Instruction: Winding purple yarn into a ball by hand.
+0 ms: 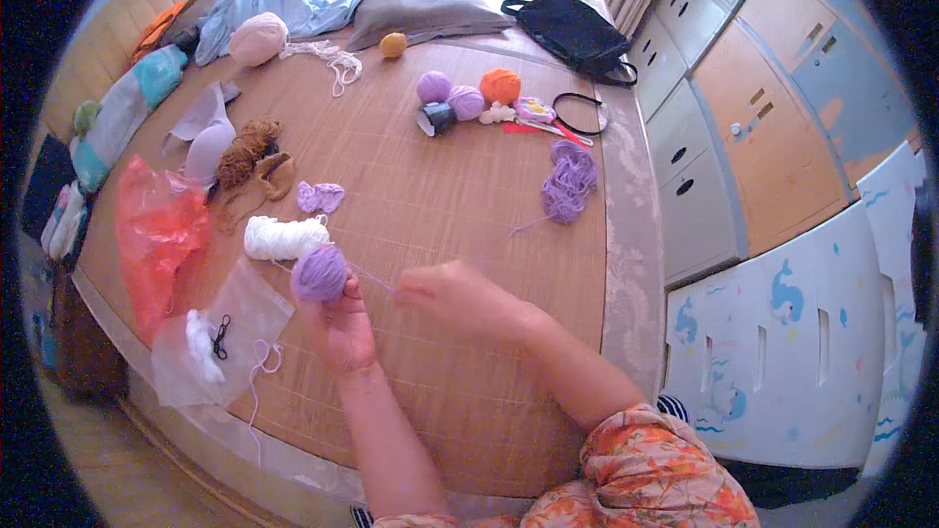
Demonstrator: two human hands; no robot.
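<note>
My left hand [346,323] is closed around a ball of purple yarn [320,273], held above the woven mat [469,389]. From the ball a purple strand runs right to my right hand [447,297], whose fingers are pinched on it and slightly blurred. Behind the purple ball lies a roll of white yarn [282,237]. A small lilac knitted piece [320,197] rests just beyond that. A loose tangle of purple yarn [569,182] lies to the right, with one tail stretching left over the mat.
At the left are a red plastic bag [158,242], a clear bag [253,301] and brown yarn [249,150]. Farther back lie purple balls [434,87], an orange ball [500,86], a black headband [579,97], a black bag [568,29] and a grey pillow [425,6]. Painted cabinets [770,139] stand right.
</note>
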